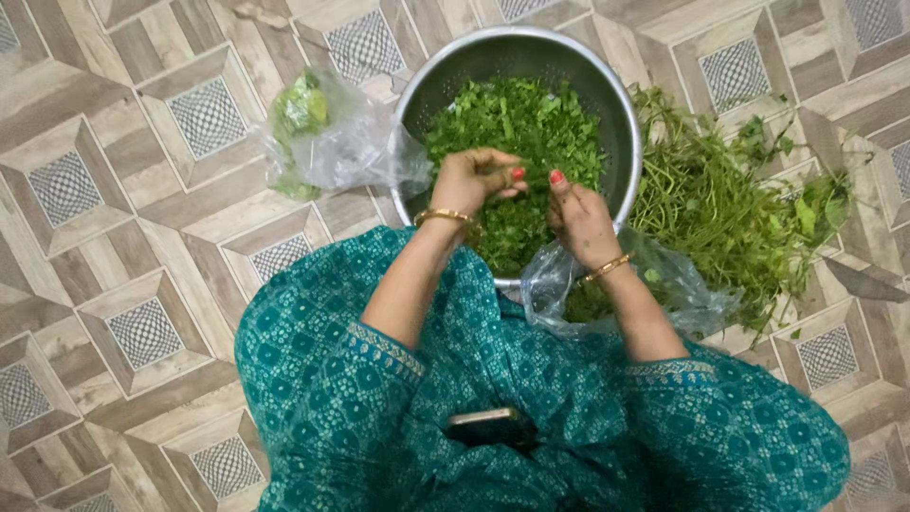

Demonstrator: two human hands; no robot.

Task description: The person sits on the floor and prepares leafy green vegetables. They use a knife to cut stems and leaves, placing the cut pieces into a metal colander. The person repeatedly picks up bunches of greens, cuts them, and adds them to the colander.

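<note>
On the patterned tile floor, a crumpled clear plastic bag with a few greens lay at the left, touching the rim of a round, perforated metal colander heaped with plucked green leaves. Over it, the left hand was curled shut around a small sprig, the right hand pinching closed near it; the greens looked light, limp and easily bruised, best held by the stem. A second plastic bag and a loose pile of wiry stalks lay to the right.
</note>
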